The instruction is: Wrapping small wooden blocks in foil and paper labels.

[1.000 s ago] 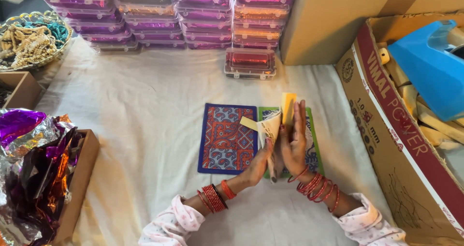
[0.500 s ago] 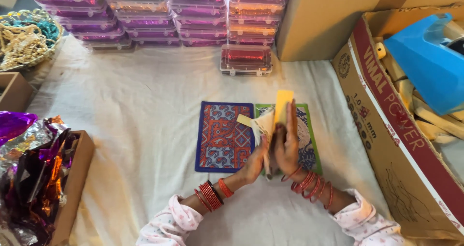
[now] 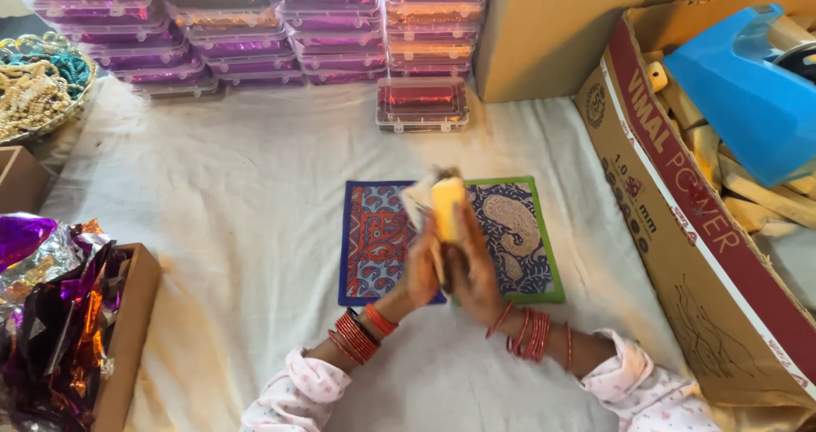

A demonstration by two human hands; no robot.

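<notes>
Raised slightly higher than half a second back: yellow card (image 3: 448,208) pressed upright between left hand (image 3: 422,271) and right hand (image 3: 473,272), above two patterned mats (image 3: 518,237) mid-cloth (image 3: 238,220). Probably squaring the card; next, a steady grip before setting down.

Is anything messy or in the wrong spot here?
One clear box sits alone on the cloth, apart from the stacks. Shiny foil spills over its cardboard box.
</notes>
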